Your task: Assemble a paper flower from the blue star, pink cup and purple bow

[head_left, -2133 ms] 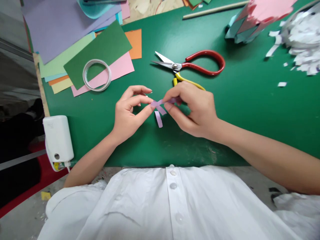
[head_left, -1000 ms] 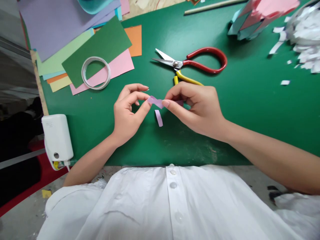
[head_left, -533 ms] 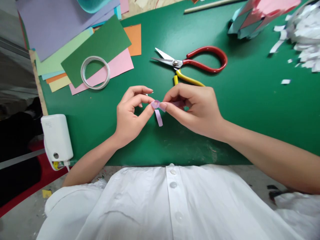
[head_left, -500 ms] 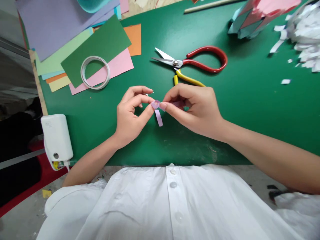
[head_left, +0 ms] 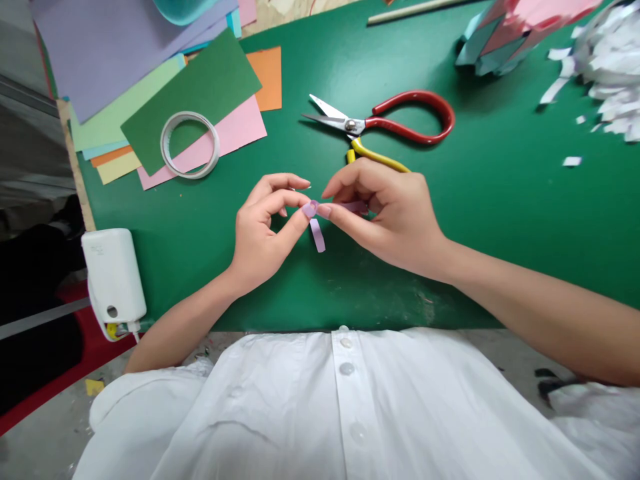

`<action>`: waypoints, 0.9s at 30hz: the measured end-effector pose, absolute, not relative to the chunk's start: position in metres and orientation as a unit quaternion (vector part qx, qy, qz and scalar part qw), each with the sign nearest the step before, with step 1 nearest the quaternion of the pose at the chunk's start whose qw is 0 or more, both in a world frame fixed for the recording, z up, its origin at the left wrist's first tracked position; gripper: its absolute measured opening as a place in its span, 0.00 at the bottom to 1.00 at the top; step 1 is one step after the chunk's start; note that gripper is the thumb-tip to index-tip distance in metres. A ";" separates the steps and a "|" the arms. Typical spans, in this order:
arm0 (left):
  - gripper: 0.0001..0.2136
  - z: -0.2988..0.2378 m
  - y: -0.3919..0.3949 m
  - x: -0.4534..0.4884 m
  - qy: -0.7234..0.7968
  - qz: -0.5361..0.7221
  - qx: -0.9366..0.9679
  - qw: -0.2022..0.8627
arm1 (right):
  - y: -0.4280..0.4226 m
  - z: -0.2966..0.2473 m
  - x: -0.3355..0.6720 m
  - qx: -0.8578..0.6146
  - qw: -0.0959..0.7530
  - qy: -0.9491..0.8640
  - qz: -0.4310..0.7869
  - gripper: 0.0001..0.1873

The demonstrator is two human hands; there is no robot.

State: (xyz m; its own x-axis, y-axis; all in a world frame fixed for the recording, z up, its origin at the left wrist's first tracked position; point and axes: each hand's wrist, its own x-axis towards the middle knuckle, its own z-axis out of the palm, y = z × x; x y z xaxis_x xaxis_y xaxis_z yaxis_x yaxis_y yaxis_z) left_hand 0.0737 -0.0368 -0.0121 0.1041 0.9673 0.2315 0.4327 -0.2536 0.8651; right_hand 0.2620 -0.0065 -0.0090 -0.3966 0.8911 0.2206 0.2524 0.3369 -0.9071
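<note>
A narrow purple paper strip [head_left: 354, 207] runs between my two hands, its end bent into a small loop. My left hand [head_left: 265, 230] pinches that loop between thumb and index finger, the other fingers loosely curled. At the loop's right side rests the thumb of my right hand [head_left: 395, 217]; its index finger is raised off the thumb, and the strip passes under the curled fingers. Just below the loop is a short purple paper piece [head_left: 317, 235]; whether it joins the strip I cannot tell. Scissors [head_left: 353, 125] with red and yellow handles lie open beyond my right hand.
A roll of tape [head_left: 190, 145] sits on coloured paper sheets [head_left: 200, 87] at the back left. A white device [head_left: 114, 273] with a cable is at the left edge. Farther right are a thin stick [head_left: 415, 12], a pink-and-blue paper object [head_left: 510, 40] and white paper scraps [head_left: 610, 60].
My right index finger has lifted away from the thumb and the loop. The purple loop looks slightly smaller or turned. My left hand has shifted very slightly right.
</note>
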 end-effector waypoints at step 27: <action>0.05 -0.017 -0.035 0.074 0.500 0.417 0.664 0.368 | -0.007 -0.003 0.261 -0.392 0.377 -0.642 0.541 0.13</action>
State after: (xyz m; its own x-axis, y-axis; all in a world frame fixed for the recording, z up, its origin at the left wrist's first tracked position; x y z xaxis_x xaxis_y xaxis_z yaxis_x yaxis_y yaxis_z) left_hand 0.0741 -0.0353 -0.0167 0.1522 0.9705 0.1871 0.3567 -0.2305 0.9053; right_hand 0.2609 -0.0074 -0.0028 -0.4094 0.9104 0.0599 0.0960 0.1083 -0.9895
